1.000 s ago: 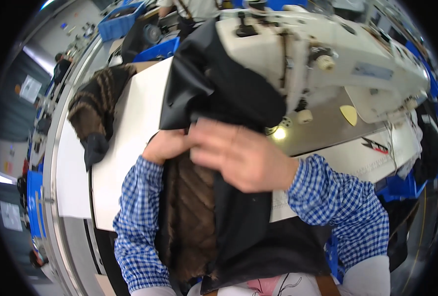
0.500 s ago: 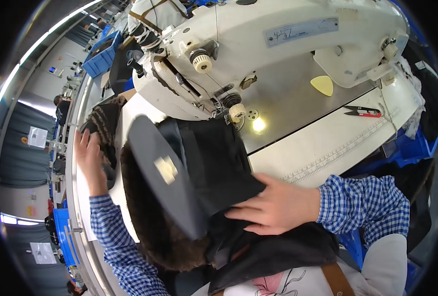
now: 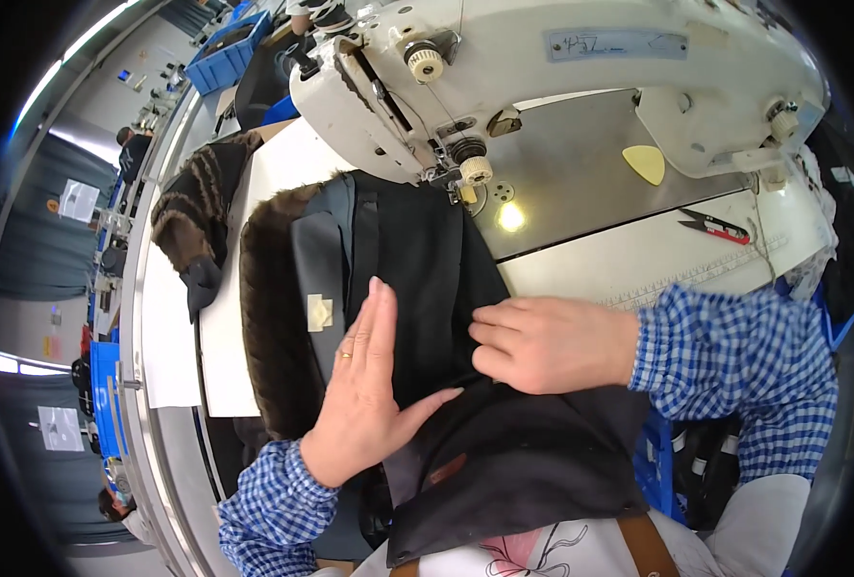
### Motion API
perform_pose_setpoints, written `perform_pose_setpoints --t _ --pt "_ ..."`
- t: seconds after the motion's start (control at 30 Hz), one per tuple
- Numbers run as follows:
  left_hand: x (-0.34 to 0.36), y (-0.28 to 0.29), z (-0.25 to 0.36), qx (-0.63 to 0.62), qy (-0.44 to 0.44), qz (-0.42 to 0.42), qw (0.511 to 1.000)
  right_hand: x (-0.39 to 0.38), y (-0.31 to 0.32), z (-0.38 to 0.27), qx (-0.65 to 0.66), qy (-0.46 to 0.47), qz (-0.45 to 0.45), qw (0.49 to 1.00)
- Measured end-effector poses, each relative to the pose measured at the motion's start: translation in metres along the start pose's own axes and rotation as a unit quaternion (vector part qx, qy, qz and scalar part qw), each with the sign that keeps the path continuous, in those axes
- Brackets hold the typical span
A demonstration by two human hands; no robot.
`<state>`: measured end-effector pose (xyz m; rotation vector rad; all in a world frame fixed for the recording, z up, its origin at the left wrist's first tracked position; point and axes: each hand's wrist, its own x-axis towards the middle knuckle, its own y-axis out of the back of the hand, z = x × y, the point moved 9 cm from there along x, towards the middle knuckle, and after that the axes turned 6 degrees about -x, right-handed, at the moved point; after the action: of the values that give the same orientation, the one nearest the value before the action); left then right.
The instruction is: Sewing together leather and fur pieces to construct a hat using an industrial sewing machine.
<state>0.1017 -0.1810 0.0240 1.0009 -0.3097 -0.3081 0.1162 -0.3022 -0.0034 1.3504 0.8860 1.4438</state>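
The left hand (image 3: 364, 385) lies flat, grip released, on the black fabric garment with brown fur trim (image 3: 417, 269). Beside it, the right hand (image 3: 542, 343) pinches the garment's edge, below the white sewing machine (image 3: 542, 67) on the worktop (image 3: 629, 269).

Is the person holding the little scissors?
No, the scissors lie alone on the table, and both the left hand and right hand press on the dark cloth.

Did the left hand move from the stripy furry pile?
Yes. The left hand has come rightward off the striped fur pile and lies flat on the black garment below the sewing machine.
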Motion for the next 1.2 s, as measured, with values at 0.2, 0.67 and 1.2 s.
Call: perform_pose_setpoints --t 0.2,0.67,1.2 --pt "0.008 0.006 -0.038 0.001 0.052 -0.151 0.987 -0.006 -0.007 -0.01 0.17 -0.062 0.083 0.98" --pt "0.062 0.061 0.002 0.276 -0.128 -0.063 0.951 0.06 -0.034 -0.022 0.216 -0.112 0.175 0.954" --pt "0.025 -0.004 0.012 0.2 0.0 0.032 0.979 -0.003 0.011 -0.018 0.04 -0.003 0.146 0.989"
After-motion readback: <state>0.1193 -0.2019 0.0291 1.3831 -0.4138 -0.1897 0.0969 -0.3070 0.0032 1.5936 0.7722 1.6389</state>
